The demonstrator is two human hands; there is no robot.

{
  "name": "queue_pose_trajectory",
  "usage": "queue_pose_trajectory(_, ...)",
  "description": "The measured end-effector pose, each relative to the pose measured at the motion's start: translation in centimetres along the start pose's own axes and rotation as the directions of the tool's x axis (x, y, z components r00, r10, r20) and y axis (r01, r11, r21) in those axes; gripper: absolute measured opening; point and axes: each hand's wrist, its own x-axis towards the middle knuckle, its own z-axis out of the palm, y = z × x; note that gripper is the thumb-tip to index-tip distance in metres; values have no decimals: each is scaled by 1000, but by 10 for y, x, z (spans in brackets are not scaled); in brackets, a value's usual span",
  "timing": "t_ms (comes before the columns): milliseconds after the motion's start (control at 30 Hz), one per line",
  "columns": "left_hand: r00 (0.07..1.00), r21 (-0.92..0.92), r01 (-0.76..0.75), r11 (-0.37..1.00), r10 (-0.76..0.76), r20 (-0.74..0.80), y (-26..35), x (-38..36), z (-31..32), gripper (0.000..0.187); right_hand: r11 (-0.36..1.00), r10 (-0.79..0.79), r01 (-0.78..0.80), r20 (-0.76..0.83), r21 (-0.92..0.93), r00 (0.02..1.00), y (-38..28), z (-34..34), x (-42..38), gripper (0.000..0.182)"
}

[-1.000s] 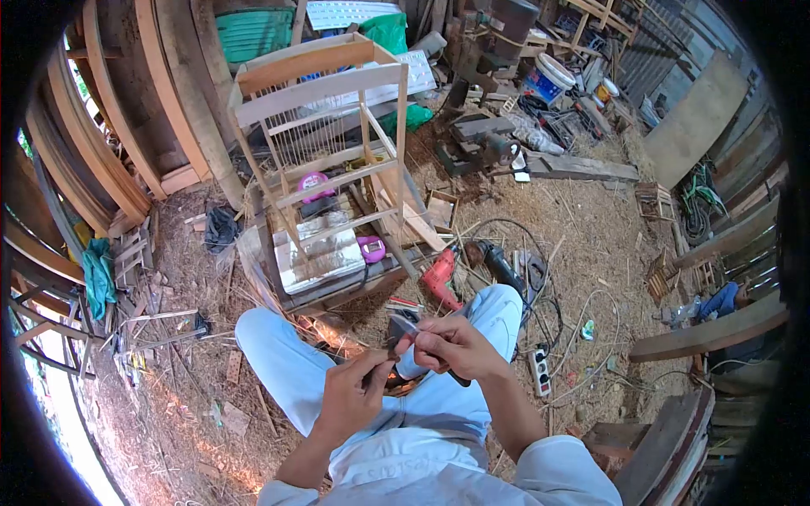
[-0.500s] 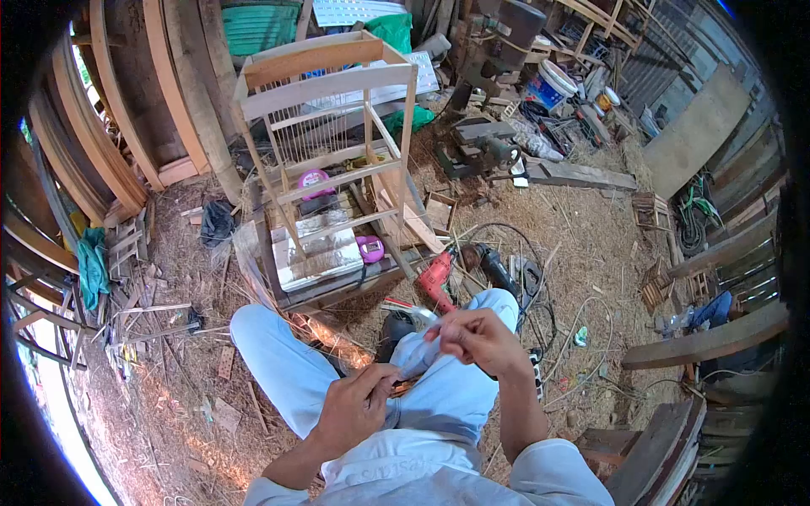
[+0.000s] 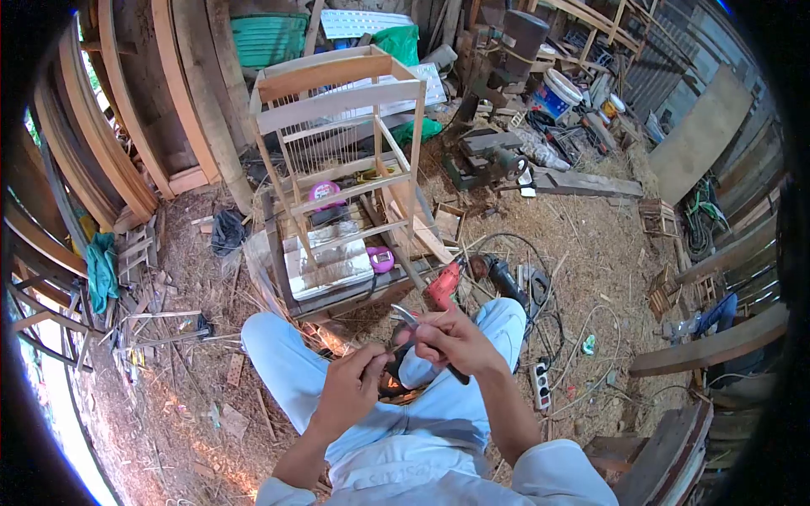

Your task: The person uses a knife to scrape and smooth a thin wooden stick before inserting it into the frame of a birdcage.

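My right hand (image 3: 460, 344) is closed around a knife (image 3: 406, 316) over my lap. Its curved pale blade points up and left, and the dark handle end sticks out below the fingers. Just left of it, my left hand (image 3: 348, 390) is pinched, fingertips together near the blade. Whatever lies in that pinch is too small to make out. Beyond my knees stands a slatted wooden frame (image 3: 342, 108) with thin rods, on a low wooden platform. A red power drill (image 3: 443, 287) lies in front of my right knee.
Two pink tape measures (image 3: 381, 259) rest on the platform by a white board (image 3: 329, 268). A dark power tool (image 3: 504, 278) with a black cord lies beyond my right knee, and a power strip (image 3: 540, 386) right of it. Wood shavings cover the ground. Curved planks (image 3: 709, 341) stand at right.
The view has shifted slightly, moving the scene a little right and down. My right hand has turned and moved a little left, so the knife's blade and handle now show clearly.
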Motion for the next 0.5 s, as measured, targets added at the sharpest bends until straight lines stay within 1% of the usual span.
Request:
queue_pose_trajectory(33,1000,1,1,1000,-1,4,3,0,-2,8,999,11,-11,2,-47,1000,-1,-3,-1,29)
queue_pose_trajectory(67,996,14,60,998,-61,72,8,0,-5,8,995,26,-26,4,-96,1000,-2,-6,-3,28)
queue_pose_trajectory(100,983,29,120,992,-123,136,11,-1,-6,9,991,70,-73,-27,-109,997,-8,-7,-5,27)
queue_pose_trajectory(133,983,23,127,992,-129,132,7,-4,-7,9,978,68,-101,-175,-185,982,-9,-12,-8,27)
queue_pose_trajectory(167,981,-28,141,990,-136,139,1,-8,-10,10,957,45,-132,-317,-259,947,-11,-20,-11,26)
queue_pose_trajectory(200,978,-77,157,985,-144,150,-6,-11,-13,10,669,-684,543,-136,-508,716,8,-55,-5,23)
queue_pose_trajectory(233,978,-78,157,984,-144,149,-13,-15,-15,10,976,-208,204,-594,-75,777,-25,-61,-18,20)
queue_pose_trajectory(267,974,-66,215,974,-209,92,-20,-17,-20,11,979,-196,194,-563,-64,803,-35,-74,-26,18)
queue_pose_trajectory(300,961,-57,275,960,-274,28,-24,-19,-23,11,986,-148,84,-522,-145,840,-35,-67,-26,18)
queue_pose_trajectory(333,960,-57,279,959,-278,22,-21,-17,-22,11,972,-91,-27,-484,-231,870,-33,-55,-28,20)
queue_pose_trajectory(367,983,-32,183,983,-184,-20,-15,-10,-17,11,978,-92,16,-356,-209,930,-22,-29,-24,22)
queue_pose_trajectory(400,996,-16,67,998,-68,-54,-9,2,-8,10,978,-107,60,-234,-199,966,-16,-7,-17,24)
queue_pose_trajectory(433,998,5,49,999,-49,-47,-4,5,-5,9,977,-108,58,-241,-206,964,-16,-1,-12,24)
queue_pose_trajectory(467,998,1,48,999,-48,-43,1,7,-3,9,991,-60,37,-186,-125,981,-17,4,-8,25)
queue_pose_trajectory(500,997,-17,81,997,-81,6,6,8,-2,9,999,-15,10,-122,-40,992,-17,6,-5,26)
